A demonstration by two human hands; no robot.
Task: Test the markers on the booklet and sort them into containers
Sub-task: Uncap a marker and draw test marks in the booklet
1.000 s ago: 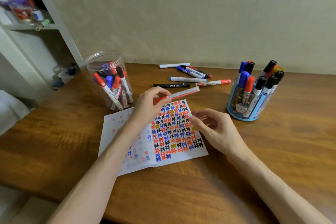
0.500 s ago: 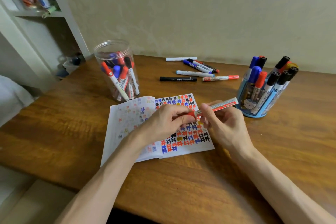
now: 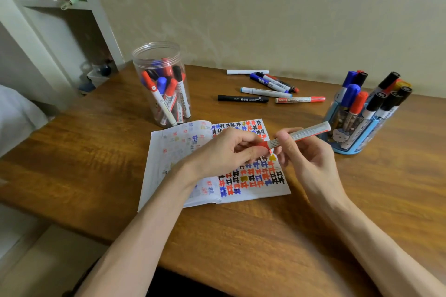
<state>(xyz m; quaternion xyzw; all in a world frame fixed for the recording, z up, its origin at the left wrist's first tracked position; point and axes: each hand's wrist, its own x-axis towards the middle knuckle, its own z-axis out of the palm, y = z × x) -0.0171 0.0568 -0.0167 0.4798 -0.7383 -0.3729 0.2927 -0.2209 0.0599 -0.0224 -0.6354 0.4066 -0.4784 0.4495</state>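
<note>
**Wooden desk, one red marker held in both hands**

Wooden tabletop (image 3: 241, 236) fills the near view, with both forearms reaching in over its front edge. The left hand (image 3: 224, 152) pinches the red end of a red marker (image 3: 299, 134) with curled fingers, and the right hand (image 3: 306, 152) grips the marker's white labelled barrel. The marker is tilted, with its far end up towards the right, just above the open booklet (image 3: 173, 152). The hands cover the middle of the booklet's right page. Around them that page shows rows of red, blue, black and yellow marks, and the left page shows only faint ones.

Just behind the booklet on the left stands a clear jar (image 3: 156, 50), open at the top. It holds red, blue and black capped markers leaning together. On the right is a blue holder (image 3: 376, 128) filled with upright markers capped in black, blue, red and yellow. The held marker's far end crosses in front of it.

Farther back, between the two containers, loose markers lie flat: a black marker (image 3: 242, 98), a red-capped marker (image 3: 300, 99), a white marker (image 3: 265, 91) and a crossed cluster (image 3: 272, 82). A pale wall (image 3: 265, 7) stands behind the desk, and a white shelf (image 3: 55, 3) is at the far left.
</note>
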